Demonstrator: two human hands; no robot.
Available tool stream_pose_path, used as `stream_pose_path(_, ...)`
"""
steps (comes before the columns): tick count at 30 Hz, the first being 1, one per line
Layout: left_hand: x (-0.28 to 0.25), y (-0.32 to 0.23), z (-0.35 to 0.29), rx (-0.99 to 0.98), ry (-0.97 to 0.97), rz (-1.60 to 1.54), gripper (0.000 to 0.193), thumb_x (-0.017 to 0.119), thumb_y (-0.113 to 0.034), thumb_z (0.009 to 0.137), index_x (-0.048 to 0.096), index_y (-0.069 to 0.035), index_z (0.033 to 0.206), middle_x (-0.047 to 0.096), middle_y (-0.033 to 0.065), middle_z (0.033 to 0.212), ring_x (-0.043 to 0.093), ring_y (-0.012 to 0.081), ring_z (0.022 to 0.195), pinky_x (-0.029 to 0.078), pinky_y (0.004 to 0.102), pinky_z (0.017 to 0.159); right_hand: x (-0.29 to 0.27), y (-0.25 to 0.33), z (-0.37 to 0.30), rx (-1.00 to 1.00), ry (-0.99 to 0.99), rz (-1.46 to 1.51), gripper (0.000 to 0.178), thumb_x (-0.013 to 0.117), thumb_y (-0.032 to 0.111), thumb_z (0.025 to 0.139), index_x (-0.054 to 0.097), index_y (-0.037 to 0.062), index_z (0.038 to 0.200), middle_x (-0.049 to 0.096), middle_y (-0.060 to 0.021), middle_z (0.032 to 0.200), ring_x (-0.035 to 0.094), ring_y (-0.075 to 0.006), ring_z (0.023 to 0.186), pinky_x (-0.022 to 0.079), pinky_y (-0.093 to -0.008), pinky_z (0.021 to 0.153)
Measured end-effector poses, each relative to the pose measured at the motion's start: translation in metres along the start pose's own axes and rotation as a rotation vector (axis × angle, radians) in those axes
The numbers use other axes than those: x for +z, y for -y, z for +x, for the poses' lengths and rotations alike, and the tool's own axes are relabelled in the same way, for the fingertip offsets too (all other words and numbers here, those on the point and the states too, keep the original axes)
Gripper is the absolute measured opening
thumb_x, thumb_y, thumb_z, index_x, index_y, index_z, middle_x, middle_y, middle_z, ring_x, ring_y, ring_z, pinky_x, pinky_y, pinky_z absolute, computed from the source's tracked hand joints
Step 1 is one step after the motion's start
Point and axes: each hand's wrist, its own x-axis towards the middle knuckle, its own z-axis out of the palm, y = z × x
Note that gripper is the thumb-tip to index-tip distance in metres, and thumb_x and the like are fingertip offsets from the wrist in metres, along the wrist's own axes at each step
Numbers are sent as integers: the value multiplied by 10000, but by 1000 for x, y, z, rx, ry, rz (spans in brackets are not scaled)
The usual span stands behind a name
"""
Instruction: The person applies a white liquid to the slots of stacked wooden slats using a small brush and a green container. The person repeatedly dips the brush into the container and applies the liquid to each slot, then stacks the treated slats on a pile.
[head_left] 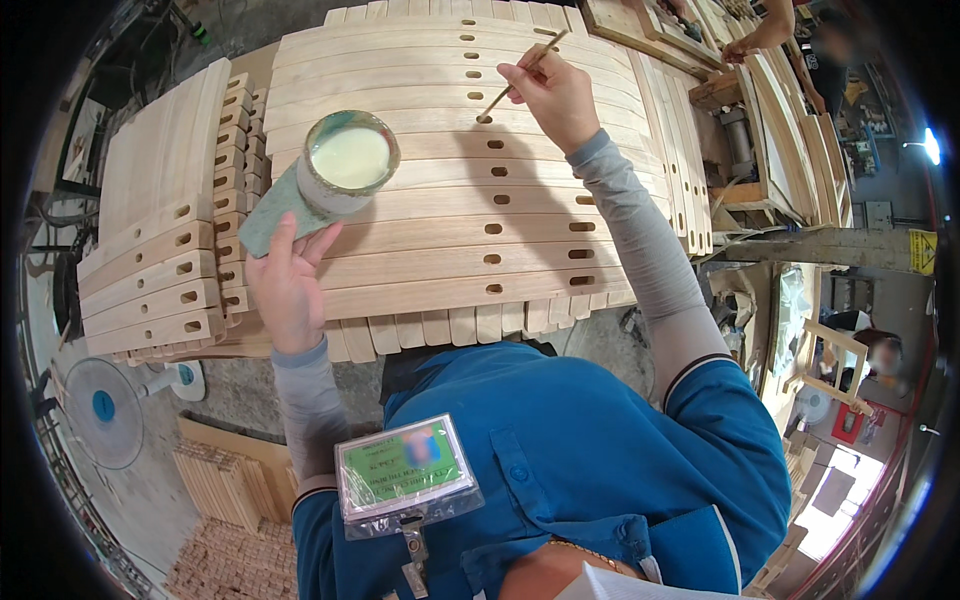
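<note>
My left hand grips a greenish flat handle joined to a round cup, held above the wooden slats. Pale creamy liquid fills much of the cup, and its rim is stained. Between the fingers of my right hand is a thin wooden stick, slanting down to the left. Its lower tip is at a slot in one of the slats; I cannot tell how deep it reaches. The pale slats lie side by side, with oblong slots in rows.
More slotted slats are stacked at left. Beyond the right arm stand a metal cylinder and a wooden frame. Another person's hand is at the upper right. A fan and stacked wood are at lower left.
</note>
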Motion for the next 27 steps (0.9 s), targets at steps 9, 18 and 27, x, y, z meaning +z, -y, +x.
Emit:
stream_pose_path(9, 3, -14, -5, 71, -12, -30, 280, 441, -46, 866, 416, 52, 1127, 501, 164, 1127, 566, 256, 959, 523, 416, 794, 4, 15, 0, -177, 18, -346, 219, 632, 213, 776, 547, 18, 723, 561, -87, 551, 559, -197, 499, 429, -291, 469)
stream_pose_path(18, 25, -20, -10, 133, 101, 74, 267, 439, -52, 879, 441, 43, 1129, 529, 149, 1101, 566, 238, 962, 521, 412, 786, -40, 7, -12, 28, -20, 93, 202, 651, 172, 767, 589, -20, 781, 620, -83, 654, 605, -123, 600, 473, -238, 529)
stream_pose_path(27, 77, -25, -23, 104, 264, 152, 314, 433, -56, 881, 412, 41, 1180, 533, 141, 1095, 569, 215, 943, 529, 389, 773, -103, 92, -64, -105, 200, 626, 88, 595, 7, 791, 584, -57, 850, 626, -152, 793, 636, -206, 718, 551, -293, 669)
